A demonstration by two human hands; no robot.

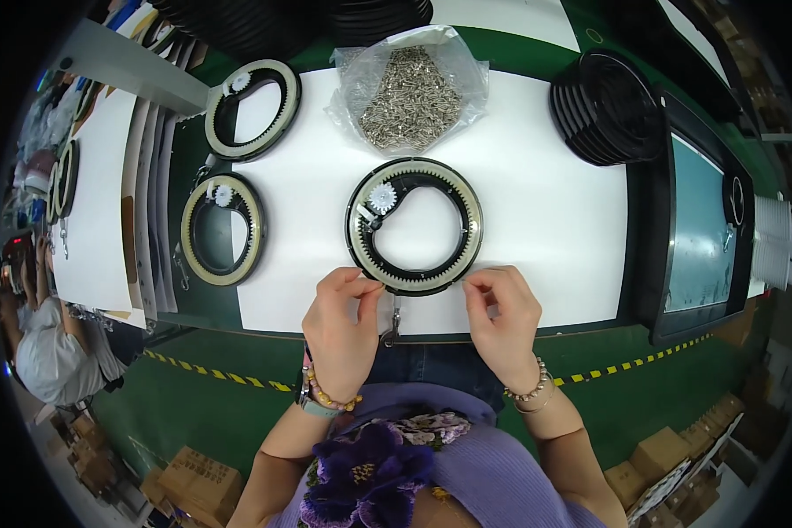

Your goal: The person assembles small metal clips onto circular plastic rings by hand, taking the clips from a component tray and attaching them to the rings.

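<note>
Matt black plastic ring (414,226) with cream toothed rim; shiny metal screws (411,99) in a crinkled clear plastic bag (354,66); smooth white matt desk (546,229); glossy screen (697,224); soft purple knit sleeve (493,466).

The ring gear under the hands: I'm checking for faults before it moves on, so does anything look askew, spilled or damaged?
Nothing stands out. The ring gear lies flat on the white table, the small white gear sits inside it, and the screws stay in their clear bag.
</note>
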